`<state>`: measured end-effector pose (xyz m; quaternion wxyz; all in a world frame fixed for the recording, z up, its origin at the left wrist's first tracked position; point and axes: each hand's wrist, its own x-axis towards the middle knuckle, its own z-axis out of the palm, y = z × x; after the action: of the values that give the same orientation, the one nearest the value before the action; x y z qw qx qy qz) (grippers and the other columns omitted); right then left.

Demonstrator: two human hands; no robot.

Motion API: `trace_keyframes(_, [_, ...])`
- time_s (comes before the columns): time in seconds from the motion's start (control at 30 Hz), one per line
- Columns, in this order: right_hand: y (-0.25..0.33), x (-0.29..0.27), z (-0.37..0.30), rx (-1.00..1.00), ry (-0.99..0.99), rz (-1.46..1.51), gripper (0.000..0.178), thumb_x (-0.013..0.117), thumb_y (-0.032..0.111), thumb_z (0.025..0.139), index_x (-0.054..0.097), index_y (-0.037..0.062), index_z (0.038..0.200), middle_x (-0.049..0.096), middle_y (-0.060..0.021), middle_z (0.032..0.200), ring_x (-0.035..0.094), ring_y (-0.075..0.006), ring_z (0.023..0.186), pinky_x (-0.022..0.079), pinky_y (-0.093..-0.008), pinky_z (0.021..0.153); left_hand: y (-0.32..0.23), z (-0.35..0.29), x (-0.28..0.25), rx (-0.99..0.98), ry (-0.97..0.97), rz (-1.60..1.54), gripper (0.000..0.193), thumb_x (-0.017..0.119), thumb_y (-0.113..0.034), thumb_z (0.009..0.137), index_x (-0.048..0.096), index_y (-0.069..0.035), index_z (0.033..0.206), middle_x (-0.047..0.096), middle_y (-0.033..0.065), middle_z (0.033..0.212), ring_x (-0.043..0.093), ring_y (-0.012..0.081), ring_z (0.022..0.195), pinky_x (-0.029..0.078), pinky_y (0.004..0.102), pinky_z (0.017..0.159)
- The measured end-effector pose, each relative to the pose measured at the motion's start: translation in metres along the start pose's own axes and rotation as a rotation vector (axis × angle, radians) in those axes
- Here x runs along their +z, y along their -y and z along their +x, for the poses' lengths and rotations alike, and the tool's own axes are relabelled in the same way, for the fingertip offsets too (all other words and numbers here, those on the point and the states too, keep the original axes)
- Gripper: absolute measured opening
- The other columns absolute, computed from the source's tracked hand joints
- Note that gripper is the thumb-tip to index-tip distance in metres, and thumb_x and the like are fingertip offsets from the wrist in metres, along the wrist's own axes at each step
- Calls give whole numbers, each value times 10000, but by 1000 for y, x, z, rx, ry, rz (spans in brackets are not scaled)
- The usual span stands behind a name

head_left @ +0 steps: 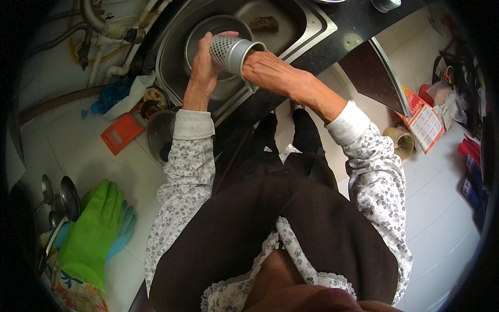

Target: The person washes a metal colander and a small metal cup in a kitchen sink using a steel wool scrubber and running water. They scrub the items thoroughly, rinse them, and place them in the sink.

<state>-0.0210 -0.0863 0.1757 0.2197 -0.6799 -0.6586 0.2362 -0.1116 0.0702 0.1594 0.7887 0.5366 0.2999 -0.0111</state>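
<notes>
Over the sink I hold a grey perforated cylindrical utensil holder, tilted on its side with its mouth toward the right. My left hand is wrapped round its closed end. My right hand reaches into the mouth, so its fingers are hidden inside; whether they hold anything does not show. Below the holder, a round metal basin sits in the sink. A brown scrubbing pad lies in the sink just right of the basin.
Pipes run at the far left. An orange slicer and a pot lid are left of the sink. Green rubber gloves hang near hanging ladles. A dark cabinet door stands ajar at right.
</notes>
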Motion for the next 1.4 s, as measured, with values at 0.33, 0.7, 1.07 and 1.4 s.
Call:
trace_keyframes(0.33, [-3,21,-1,196,-237,295,145,567,-96,732,618,28,786,611,-105,780,608,-264,793,486,-315,703,0,1,-1,125,-36,61,573,250,-448,997,576,-14,1179,646,95,1084,616,186,998,478,328,896])
trace_keyframes(0.7, [-7,20,2,-129,-324,14,124,569,-66,691,602,-66,810,627,-234,791,644,-366,790,526,-382,625,2,1,-5,72,7,39,552,259,-424,1001,579,-13,1186,647,92,1087,612,179,1010,475,328,904])
trace_keyframes(1.07, [4,1,6,158,-91,209,223,541,-37,755,620,0,961,624,-190,923,610,-322,901,495,-366,744,11,-1,-3,146,-113,8,543,281,-435,990,613,-27,1125,656,75,991,633,141,878,526,289,757])
trace_keyframes(1.4, [-9,13,4,27,-548,305,437,576,-112,743,574,23,1158,613,-170,1164,592,-335,1069,474,-405,924,8,8,-15,46,-208,-245,547,289,-464,987,594,-48,1169,630,92,1126,596,192,1012,467,351,887])
